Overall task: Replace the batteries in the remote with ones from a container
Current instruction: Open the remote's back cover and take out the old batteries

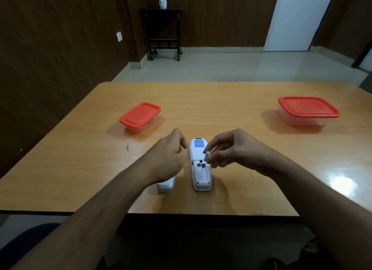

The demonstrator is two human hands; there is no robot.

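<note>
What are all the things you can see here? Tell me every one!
remote: one, white with a blue label, face down at the table's near middle, battery bay open
battery: one, silvery, pinched above the remote
battery cover: one, white, left of the remote, partly under the left arm
containers: two, clear with red lids, one far left, a larger one far right
table: one, light wood
side table: one, dark, by the far wall
pot: one, white, on the side table
left hand: loosely curled, holds nothing visible
right hand: pinching the battery

Dark wood-panelled walls (60,38) (pale tiled floor (221,66))
</note>
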